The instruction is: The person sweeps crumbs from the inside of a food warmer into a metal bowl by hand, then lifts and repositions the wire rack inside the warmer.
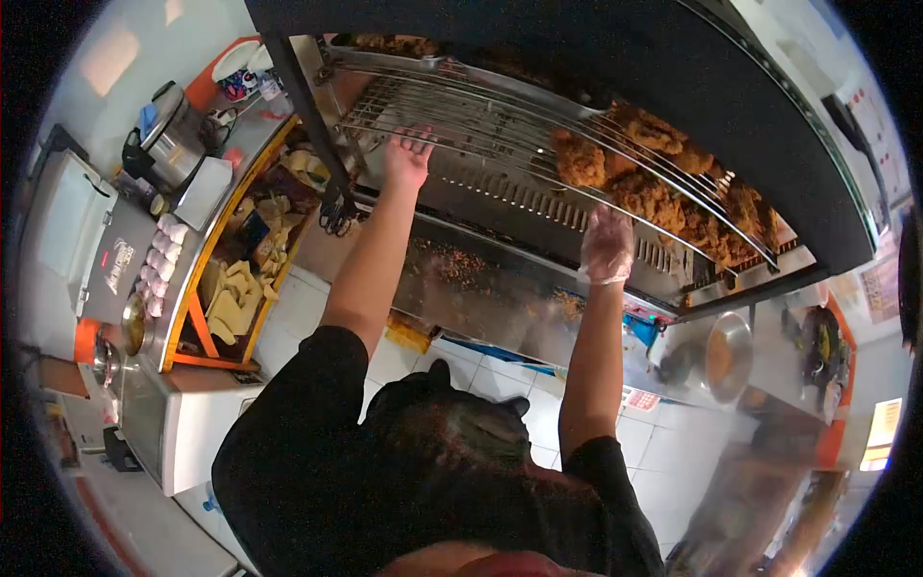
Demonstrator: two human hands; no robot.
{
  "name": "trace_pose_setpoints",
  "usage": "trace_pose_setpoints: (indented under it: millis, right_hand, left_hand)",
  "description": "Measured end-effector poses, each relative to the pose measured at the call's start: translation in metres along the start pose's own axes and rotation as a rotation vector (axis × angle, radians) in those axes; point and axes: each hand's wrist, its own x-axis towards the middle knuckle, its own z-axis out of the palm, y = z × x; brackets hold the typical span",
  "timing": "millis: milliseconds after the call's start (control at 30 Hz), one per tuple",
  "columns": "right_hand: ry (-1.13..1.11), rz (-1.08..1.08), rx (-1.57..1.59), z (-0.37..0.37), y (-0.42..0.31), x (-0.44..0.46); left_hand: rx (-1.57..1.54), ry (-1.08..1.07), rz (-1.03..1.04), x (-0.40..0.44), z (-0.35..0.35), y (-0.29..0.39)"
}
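A wire rack [481, 146] stretches across the inside of a dark-framed food warmer [577, 72]. My bare left hand [409, 162] is at the left part of its front bar, palm turned up, fingers at the wires. Further right, my right hand [608, 252] wears a clear plastic glove, and its fingertips meet the same bar, partly hidden there. Both hands appear to hold the rack. Browned fried chicken [663, 204] is piled on the right side, just above and beyond my gloved hand.
Crumbs [447, 264] litter the metal surface below the rack. To the left stands a counter [192, 274] with a steel pot [173, 139] and a shelf of papers [236, 298]. A metal bowl [728, 358] is at the right. White floor tiles [495, 380] show below.
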Motion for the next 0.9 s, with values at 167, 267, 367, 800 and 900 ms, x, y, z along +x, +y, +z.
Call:
trace_pose_setpoints:
  millis: [167, 267, 367, 800, 900]
  right_hand:
    - [0.072, -0.201, -0.235, 0.005, 0.02, 0.017]
    - [0.133, -0.16, -0.189, 0.002, 0.023, 0.03]
    - [0.268, -0.118, -0.225, -0.02, 0.019, 0.052]
    - [0.2, -0.019, -0.156, 0.003, 0.026, 0.085]
    - [-0.106, -0.039, -0.124, 0.016, 0.03, 0.084]
  left_hand:
    - [-0.021, 0.157, 0.021, 0.021, -0.009, 0.021]
    - [-0.049, 0.164, 0.062, 0.034, -0.022, 0.029]
    - [-0.055, 0.165, 0.088, 0.046, -0.034, 0.035]
    - [-0.113, 0.232, 0.11, 0.055, -0.027, 0.046]
    - [-0.099, 0.274, 0.136, 0.058, -0.027, 0.047]
